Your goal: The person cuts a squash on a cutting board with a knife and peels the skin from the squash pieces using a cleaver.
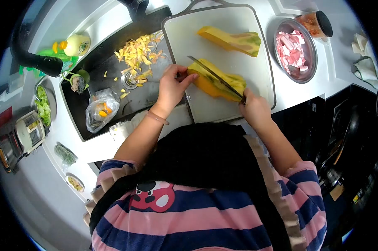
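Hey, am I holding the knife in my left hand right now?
No, your right hand grips the knife, while your left hand touches one end of the yellow produce piece under the blade.

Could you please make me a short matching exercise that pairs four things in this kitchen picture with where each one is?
Things:
1. Knife
2. Yellow peelings
3. Cut meat
4. Cutting board

Places:
A. In the metal bowl
B. Held in the right hand
C. Under the two yellow pieces
D. In the dark sink

Right pairs: 1-B, 2-D, 3-A, 4-C
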A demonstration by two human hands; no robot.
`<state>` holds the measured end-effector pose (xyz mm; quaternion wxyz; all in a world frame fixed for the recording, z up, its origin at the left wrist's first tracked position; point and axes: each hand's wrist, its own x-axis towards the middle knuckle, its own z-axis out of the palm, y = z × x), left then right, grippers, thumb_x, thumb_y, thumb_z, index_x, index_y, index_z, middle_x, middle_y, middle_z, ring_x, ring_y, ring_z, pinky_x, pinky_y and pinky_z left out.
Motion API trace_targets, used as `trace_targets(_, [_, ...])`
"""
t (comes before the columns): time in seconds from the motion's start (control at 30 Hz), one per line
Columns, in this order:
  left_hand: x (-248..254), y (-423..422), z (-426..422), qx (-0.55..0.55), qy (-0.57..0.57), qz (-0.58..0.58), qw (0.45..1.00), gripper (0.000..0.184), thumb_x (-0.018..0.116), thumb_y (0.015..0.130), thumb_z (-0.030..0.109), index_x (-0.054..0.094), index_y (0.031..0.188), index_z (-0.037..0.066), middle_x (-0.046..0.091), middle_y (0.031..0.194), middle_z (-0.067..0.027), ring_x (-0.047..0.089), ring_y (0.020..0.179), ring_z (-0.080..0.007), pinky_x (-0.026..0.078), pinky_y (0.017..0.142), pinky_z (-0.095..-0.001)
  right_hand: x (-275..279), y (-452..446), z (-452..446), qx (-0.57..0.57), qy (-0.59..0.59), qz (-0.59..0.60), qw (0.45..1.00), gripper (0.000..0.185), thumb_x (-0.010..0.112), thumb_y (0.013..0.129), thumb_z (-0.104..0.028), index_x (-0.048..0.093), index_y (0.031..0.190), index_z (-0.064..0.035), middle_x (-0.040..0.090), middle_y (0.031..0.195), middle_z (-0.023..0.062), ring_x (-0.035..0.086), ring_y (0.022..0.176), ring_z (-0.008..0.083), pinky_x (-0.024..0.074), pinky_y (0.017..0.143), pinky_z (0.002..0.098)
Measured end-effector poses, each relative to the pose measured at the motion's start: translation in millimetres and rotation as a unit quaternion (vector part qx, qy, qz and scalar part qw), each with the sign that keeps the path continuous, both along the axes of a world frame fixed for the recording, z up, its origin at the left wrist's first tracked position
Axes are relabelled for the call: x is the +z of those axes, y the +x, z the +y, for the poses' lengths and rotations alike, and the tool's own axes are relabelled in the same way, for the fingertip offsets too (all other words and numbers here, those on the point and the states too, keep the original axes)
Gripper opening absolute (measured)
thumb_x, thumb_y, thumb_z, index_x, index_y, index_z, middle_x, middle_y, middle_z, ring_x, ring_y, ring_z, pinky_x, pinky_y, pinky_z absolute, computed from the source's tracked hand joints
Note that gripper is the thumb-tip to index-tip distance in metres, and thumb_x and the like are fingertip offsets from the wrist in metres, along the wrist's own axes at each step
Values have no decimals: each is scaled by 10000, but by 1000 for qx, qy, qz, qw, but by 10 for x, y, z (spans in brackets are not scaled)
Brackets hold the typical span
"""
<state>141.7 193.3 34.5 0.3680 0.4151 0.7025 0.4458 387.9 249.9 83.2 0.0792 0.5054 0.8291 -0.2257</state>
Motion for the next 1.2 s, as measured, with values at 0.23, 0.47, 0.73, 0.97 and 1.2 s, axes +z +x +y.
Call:
trace_targets(0.23, [799, -123, 361, 39, 247, 227, 941, 204, 580, 751, 30, 574, 955, 47, 569, 922, -113, 552, 899, -279, 434, 810, -358, -63, 9, -11, 3, 40, -23, 999, 177, 616, 757, -147, 546, 875, -34, 599, 633, 203, 613, 617, 378, 500, 597, 470])
trace_targets(0.47, [800, 402, 1070, -207, 347, 351, 844, 200, 560, 846, 174, 575, 1009, 60, 551, 975, -117, 529, 906, -303, 397, 863, -401, 46, -49, 24, -4, 31, -16, 999, 195, 645, 756, -186, 568, 848, -32, 607, 628, 188, 617, 611, 366, 509, 596, 450])
trace_targets(0.73, [644, 354, 1052, -170, 210, 489, 829, 428, 512, 867, 283, 474, 1249, 95, 447, 1269, -155, 362, 1243, -351, 208, 1067, -516, 375, -43, 132, 11, -108, -98, 989, 274, 626, 800, -273, 619, 809, 1, 632, 707, 196, 630, 704, 360, 510, 677, 440])
trace_targets(0.97, [701, 316, 1091, -154, 217, 447, 854, 419, 571, 866, 167, 469, 1260, 68, 485, 1239, -168, 405, 1221, -323, 217, 1074, -488, 439, -138, 261, 7, -170, -93, 981, 270, 594, 804, -237, 651, 808, 27, 633, 741, 224, 627, 765, 368, 500, 747, 424])
trace_targets(1.2, [543, 267, 1134, -185, 195, 392, 880, 545, 439, 923, 338, 310, 1403, 115, 247, 1456, -174, 180, 1360, -390, 57, 1099, -544, 528, -229, 324, 14, -223, -163, 961, 235, 579, 784, -211, 673, 826, 0, 650, 854, 217, 638, 831, 356, 508, 772, 425])
